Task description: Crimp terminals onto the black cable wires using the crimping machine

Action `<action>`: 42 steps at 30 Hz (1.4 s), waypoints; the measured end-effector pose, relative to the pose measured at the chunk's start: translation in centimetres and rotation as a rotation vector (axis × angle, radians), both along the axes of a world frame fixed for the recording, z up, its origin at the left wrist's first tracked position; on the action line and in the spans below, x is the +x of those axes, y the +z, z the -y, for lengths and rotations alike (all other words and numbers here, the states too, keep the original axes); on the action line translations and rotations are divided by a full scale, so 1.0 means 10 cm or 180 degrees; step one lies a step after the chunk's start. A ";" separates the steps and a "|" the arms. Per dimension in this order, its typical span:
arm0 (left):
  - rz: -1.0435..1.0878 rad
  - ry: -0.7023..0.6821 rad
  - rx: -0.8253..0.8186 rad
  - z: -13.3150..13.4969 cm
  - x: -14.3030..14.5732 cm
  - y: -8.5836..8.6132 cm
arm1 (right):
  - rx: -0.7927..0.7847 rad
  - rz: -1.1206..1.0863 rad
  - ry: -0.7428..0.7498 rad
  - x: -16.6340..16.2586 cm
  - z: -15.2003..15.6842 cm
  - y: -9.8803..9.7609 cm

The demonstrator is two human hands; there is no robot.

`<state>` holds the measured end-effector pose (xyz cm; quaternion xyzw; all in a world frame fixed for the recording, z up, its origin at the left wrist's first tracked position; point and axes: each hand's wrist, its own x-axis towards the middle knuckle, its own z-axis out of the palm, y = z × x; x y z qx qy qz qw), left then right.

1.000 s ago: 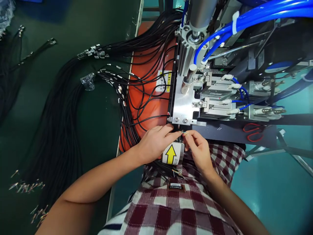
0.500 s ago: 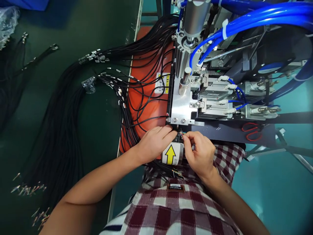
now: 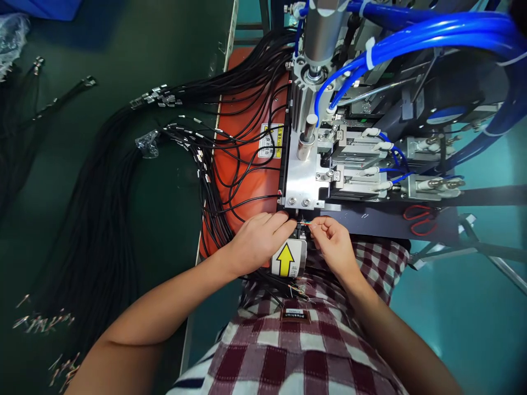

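Thin coloured wires (image 3: 303, 223) run between my two hands at the front edge of the machine (image 3: 302, 186). My right hand (image 3: 334, 246) pinches their ends between thumb and fingers. My left hand (image 3: 263, 240) is closed at the left side of the wires, fingers curled against the black fixture, and what it grips is hidden beneath them. Just below sits a white label with a yellow arrow (image 3: 285, 259). Black cables with stripped, coloured ends (image 3: 294, 289) lie by the checked apron.
Black cables (image 3: 242, 71) cross an orange-red surface (image 3: 247, 189) to the machine. A big cable bundle (image 3: 102, 219) lies on the dark green table (image 3: 177, 33). Blue air hoses (image 3: 411, 38) arch at the upper right. Red-handled scissors (image 3: 420, 219) rest on the grey plate.
My right hand has shifted slightly, its fingers now extended and pinching the wires, which look straighter and closer together. My left hand stays nearly in place.
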<state>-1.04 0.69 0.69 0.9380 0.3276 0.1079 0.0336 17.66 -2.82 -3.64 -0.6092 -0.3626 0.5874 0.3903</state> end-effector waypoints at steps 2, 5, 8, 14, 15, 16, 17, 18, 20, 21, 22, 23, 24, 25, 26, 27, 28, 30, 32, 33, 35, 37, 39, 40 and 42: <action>0.0009 0.0000 -0.0023 0.00 0.00 -0.01 | 0.0121 0.0106 -0.0127 0.01 0.02 -0.02; -0.0029 -0.0009 -0.0048 0.01 -0.01 -0.02 | 0.0340 0.0282 -0.0215 0.02 0.04 0.01; -0.0044 0.0005 -0.0099 0.00 -0.02 -0.03 | 0.0188 0.0129 -0.0021 0.00 0.02 0.08; 0.0055 0.0006 -0.0146 0.00 -0.02 -0.03 | -0.0040 -0.0169 -0.0087 -0.04 -0.01 0.16; 0.0067 0.0012 -0.0148 0.00 -0.02 -0.03 | -0.0068 -0.0204 -0.0097 -0.05 -0.01 0.15; 0.0070 0.0016 -0.0151 0.00 -0.02 -0.03 | -0.0096 -0.0251 -0.0106 -0.05 -0.01 0.14; 0.0067 0.0019 -0.0157 0.00 -0.02 -0.03 | -0.0128 -0.0314 -0.0120 -0.06 -0.01 0.13; 0.0056 0.0018 -0.0173 0.00 -0.02 -0.03 | -0.0163 -0.0390 -0.0149 -0.07 -0.02 0.12; 0.0037 0.0010 -0.0195 0.00 -0.02 -0.03 | -0.0247 -0.0565 -0.0231 -0.08 -0.04 0.08; 0.0024 0.0006 -0.0202 0.00 -0.02 -0.03 | -0.0280 -0.0628 -0.0275 -0.09 -0.05 0.07; 0.0010 -0.0001 -0.0204 0.00 -0.02 -0.03 | -0.0292 -0.0657 -0.0314 -0.08 -0.06 0.06; 0.0000 -0.0005 -0.0201 0.00 -0.02 -0.03 | -0.0291 -0.0650 -0.0318 -0.08 -0.06 0.06; -0.0008 -0.0006 -0.0200 0.00 -0.02 -0.03 | -0.0287 -0.0607 -0.0255 -0.06 -0.07 0.06; -0.0010 -0.0006 -0.0207 -0.01 -0.02 -0.03 | -0.0273 -0.0516 -0.0154 -0.04 -0.06 0.07; 0.0000 -0.0006 -0.0221 -0.01 -0.02 -0.03 | -0.0228 -0.0364 -0.0053 -0.02 -0.05 0.08; 0.0022 -0.0007 -0.0234 -0.01 -0.02 -0.03 | -0.0141 -0.0152 0.0027 -0.01 -0.03 0.10; 0.0049 -0.0012 -0.0242 -0.01 -0.02 -0.04 | -0.0007 0.0112 0.0076 0.00 -0.01 0.11; 0.0090 -0.0023 -0.0236 -0.01 -0.02 -0.04 | 0.0371 0.0728 0.0103 0.00 0.02 0.14; 0.0124 -0.0018 -0.0199 -0.01 -0.02 -0.04 | 0.0757 0.1256 0.0203 -0.04 0.05 0.16; 0.0128 -0.0008 -0.0186 0.00 -0.02 -0.04 | 0.0906 0.1442 0.0269 -0.06 0.05 0.16; 0.0116 0.0020 -0.0179 0.00 -0.02 -0.04 | 0.1144 0.1666 0.0303 -0.11 0.04 0.15; 0.0107 0.0034 -0.0186 0.00 -0.02 -0.04 | 0.1287 0.1774 0.0234 -0.13 0.02 0.13; 0.0119 0.0033 -0.0196 0.00 -0.02 -0.04 | 0.1320 0.1855 0.0176 -0.13 -0.01 0.12; 0.0128 0.0027 -0.0202 0.00 -0.02 -0.03 | 0.1304 0.1882 0.0175 -0.13 -0.02 0.12; 0.0151 0.0010 -0.0210 -0.01 -0.02 -0.03 | 0.1248 0.1892 0.0207 -0.12 -0.03 0.11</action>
